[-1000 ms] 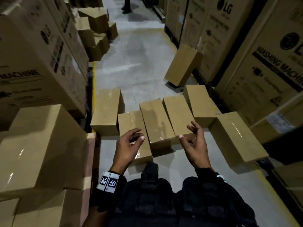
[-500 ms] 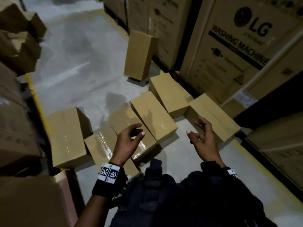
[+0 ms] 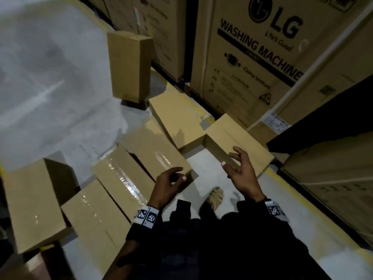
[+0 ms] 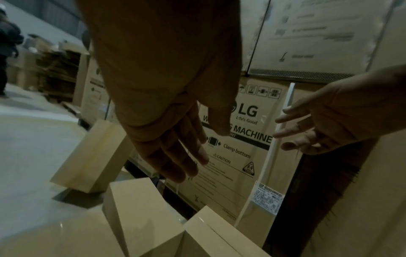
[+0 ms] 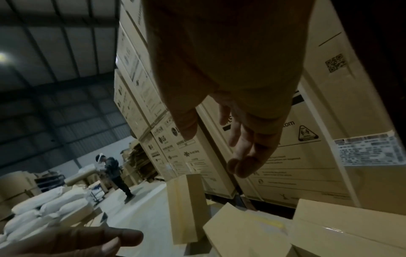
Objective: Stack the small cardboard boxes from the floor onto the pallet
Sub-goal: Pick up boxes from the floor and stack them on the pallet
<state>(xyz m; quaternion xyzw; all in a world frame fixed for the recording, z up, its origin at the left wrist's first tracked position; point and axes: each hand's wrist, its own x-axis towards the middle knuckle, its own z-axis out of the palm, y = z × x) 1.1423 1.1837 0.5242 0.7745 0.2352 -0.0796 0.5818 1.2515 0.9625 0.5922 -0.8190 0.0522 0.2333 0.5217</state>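
Several small plain cardboard boxes lie on the grey floor in the head view. The nearest on the right is a flat box point(image 3: 238, 144) point(image 4: 215, 236) point(image 5: 351, 224); another flat box point(image 3: 177, 120) lies behind it, and taped boxes point(image 3: 121, 174) sit to the left. One box point(image 3: 129, 65) stands on end farther back. My left hand point(image 3: 171, 178) point(image 4: 186, 156) hovers open, fingers loosely curved, above the taped boxes. My right hand point(image 3: 234, 166) point(image 5: 239, 156) hangs open just above the near end of the right flat box. Neither hand holds anything. No pallet is in view.
Tall LG washing machine cartons point(image 3: 252, 57) wall the right side behind a yellow floor line point(image 3: 292, 190). My foot point(image 3: 215, 197) stands between the boxes. Bare floor point(image 3: 50, 77) stretches to the left. Another person point(image 5: 114, 173) stands far down the aisle beside white sacks point(image 5: 44, 205).
My view has swung right and down, away from the stacked boxes at left. Both hands have stayed open and now hover closer over the right flat box.
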